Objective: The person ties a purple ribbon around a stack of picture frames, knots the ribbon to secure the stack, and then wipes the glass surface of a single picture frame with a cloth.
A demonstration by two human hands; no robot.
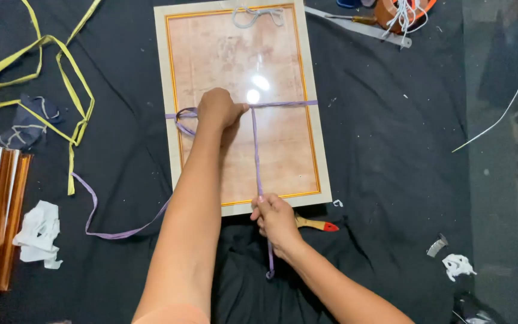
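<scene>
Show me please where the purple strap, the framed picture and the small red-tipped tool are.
purple strap (256,150), head view, on its upright run across the glass.
framed picture (162,90), head view, on its left border.
red-tipped tool (330,227), head view, on its red tip.

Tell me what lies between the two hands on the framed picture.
In the head view, a taut purple strap runs over the framed picture from the left hand to the right hand.
</scene>
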